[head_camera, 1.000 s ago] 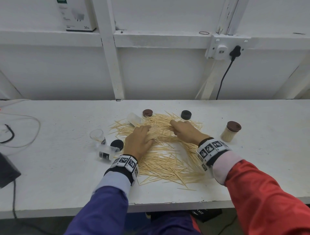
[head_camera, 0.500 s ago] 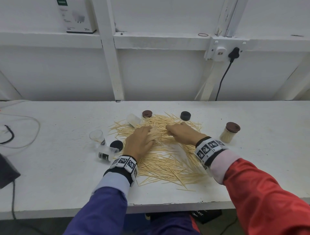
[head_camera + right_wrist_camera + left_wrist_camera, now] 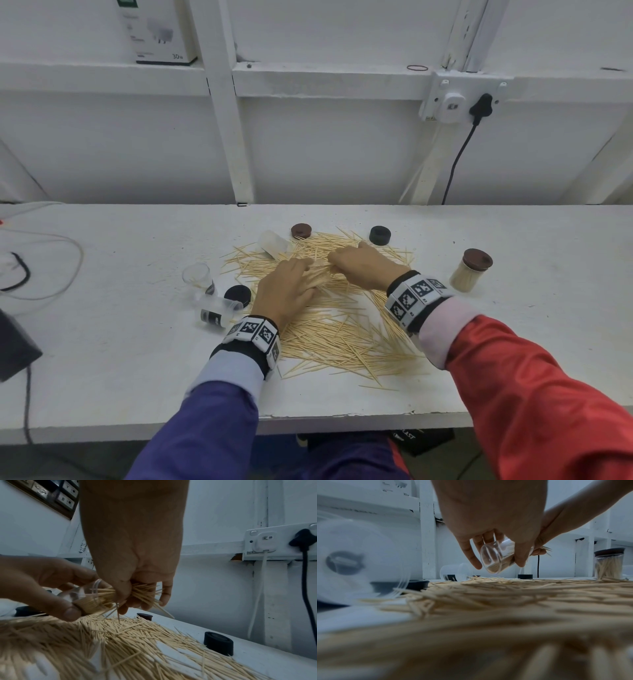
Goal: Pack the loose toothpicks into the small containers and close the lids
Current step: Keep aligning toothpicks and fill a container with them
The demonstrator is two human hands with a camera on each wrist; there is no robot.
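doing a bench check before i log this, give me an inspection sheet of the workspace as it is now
Surface: white bench, scuffed, chipped front edge.
Job's things: toothpick pile mid-bench; full capped jar at right; clear jars: one upright, two lying; four loose lids.
Clutter: dark box at left edge.
Grips: left hand holds a tilted jar; right hand feeds a toothpick bundle into it.
Cables: black lead from socket; wires at left.
Surroundings: white panelled wall, carton on ledge.
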